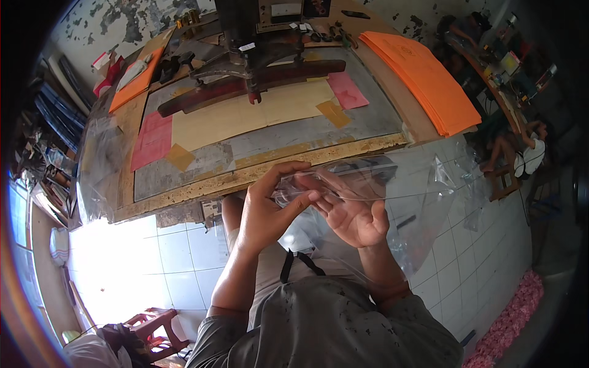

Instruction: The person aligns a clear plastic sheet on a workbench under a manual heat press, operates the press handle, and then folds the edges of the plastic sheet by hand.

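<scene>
– How do our fingers stand?

– Our left hand curves at the gathered left end of some clear plastic, thumb and forefinger tips apart; whether its other fingers pinch, we cannot tell; our right hand turns its palm up, thumb spread away.

– Where do we have the plastic?

– In the air, before the near edge of the worktop; it reaches rightward past our right hand, over the tiled floor.

– And farther out?

– We see a cream sheet between pink pieces, beneath a dark red bar; orange sheets lie stacked to the right.
</scene>
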### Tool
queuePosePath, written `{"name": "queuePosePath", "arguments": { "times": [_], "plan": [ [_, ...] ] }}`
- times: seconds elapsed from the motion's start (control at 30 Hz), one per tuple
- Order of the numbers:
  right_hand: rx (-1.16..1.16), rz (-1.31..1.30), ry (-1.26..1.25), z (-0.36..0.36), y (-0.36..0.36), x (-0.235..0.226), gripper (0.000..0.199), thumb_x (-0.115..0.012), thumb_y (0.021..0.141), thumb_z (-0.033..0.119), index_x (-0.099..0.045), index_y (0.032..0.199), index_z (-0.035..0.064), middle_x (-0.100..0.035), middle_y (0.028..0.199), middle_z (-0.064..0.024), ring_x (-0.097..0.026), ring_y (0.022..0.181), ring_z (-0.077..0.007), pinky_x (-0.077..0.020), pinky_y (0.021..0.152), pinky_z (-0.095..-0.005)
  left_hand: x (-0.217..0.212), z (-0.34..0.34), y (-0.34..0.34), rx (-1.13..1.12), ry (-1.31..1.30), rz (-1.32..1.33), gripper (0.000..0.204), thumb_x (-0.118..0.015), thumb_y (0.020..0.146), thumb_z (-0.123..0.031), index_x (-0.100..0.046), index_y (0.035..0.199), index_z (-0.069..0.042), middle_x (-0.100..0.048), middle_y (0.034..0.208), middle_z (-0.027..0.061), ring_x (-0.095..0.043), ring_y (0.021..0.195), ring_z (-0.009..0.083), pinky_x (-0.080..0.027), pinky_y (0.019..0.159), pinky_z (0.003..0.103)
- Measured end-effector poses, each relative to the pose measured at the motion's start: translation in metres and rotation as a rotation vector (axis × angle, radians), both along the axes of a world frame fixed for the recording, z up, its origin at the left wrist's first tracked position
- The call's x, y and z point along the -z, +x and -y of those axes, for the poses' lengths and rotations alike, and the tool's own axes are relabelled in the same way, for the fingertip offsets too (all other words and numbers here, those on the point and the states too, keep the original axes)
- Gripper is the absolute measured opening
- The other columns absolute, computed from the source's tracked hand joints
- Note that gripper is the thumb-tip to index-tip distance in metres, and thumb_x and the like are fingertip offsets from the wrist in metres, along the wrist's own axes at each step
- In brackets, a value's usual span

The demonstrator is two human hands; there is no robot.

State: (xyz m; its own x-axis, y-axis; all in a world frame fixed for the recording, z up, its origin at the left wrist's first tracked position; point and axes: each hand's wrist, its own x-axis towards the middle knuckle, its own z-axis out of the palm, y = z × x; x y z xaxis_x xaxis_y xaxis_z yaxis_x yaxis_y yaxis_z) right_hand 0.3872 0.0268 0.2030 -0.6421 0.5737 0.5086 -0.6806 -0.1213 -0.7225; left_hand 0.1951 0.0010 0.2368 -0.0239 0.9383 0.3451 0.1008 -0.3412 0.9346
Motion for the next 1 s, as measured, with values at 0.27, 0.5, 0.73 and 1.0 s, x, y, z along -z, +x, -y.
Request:
{"name": "queuePosePath", "arguments": {
  "times": [0.27, 0.5, 0.73, 1.0],
  "plan": [
    [-0.037, 0.115, -0.203, 0.001, 0.009, 0.011, 0.1, -0.031, 0.102, 0.072, -0.006, 0.164, -0.0024, -0.017, 0.168, -0.0299, -0.024, 0.157, -0.0351, -0.0168, 0.127, -0.0497, 0.001, 0.0, -0.007, 0.059, -0.034, -0.065, 0.042, -0.083, 0.089, -0.019, -0.07, 0.125, -0.002, -0.076, 0.116, 0.0108, -0.069, 0.11, 0.0181, -0.051, 0.099, 0.033],
    [-0.049, 0.007, -0.117, -0.008, 0.013, 0.008, 0.086, -0.038, 0.108, 0.054, -0.008, 0.163, -0.0059, -0.023, 0.165, -0.0337, -0.024, 0.156, -0.0404, -0.02, 0.126, -0.053, 0.004, 0.001, -0.006, 0.048, -0.034, -0.117, 0.037, -0.081, 0.09, -0.016, -0.071, 0.122, -0.001, -0.077, 0.113, 0.0126, -0.072, 0.101, 0.0174, -0.056, 0.091, 0.033],
    [0.159, -0.21, -0.059, -0.018, 0.041, 0.017, 0.074, -0.039, 0.111, 0.035, 0.0, 0.166, 0.0053, -0.012, 0.166, -0.036, -0.013, 0.157, -0.0461, -0.0179, 0.127, -0.0554, 0.009, 0.0, -0.014, 0.08, -0.153, 0.1, 0.031, -0.075, 0.095, -0.007, -0.068, 0.122, 0.006, -0.076, 0.114, 0.013, -0.072, 0.096, 0.0144, -0.06, 0.065, 0.026],
    [0.106, -0.556, -0.05, -0.032, 0.063, 0.018, 0.065, -0.034, 0.113, 0.035, -0.004, 0.167, 0.012, -0.018, 0.171, -0.0197, -0.012, 0.16, -0.0352, -0.0151, 0.129, -0.0526, 0.024, -0.002, -0.022, 0.142, -0.119, 0.046, 0.035, -0.076, 0.094, -0.006, -0.067, 0.125, 0.007, -0.076, 0.114, 0.0169, -0.074, 0.094, 0.0186, -0.062, 0.07, 0.028]
  ]
}}
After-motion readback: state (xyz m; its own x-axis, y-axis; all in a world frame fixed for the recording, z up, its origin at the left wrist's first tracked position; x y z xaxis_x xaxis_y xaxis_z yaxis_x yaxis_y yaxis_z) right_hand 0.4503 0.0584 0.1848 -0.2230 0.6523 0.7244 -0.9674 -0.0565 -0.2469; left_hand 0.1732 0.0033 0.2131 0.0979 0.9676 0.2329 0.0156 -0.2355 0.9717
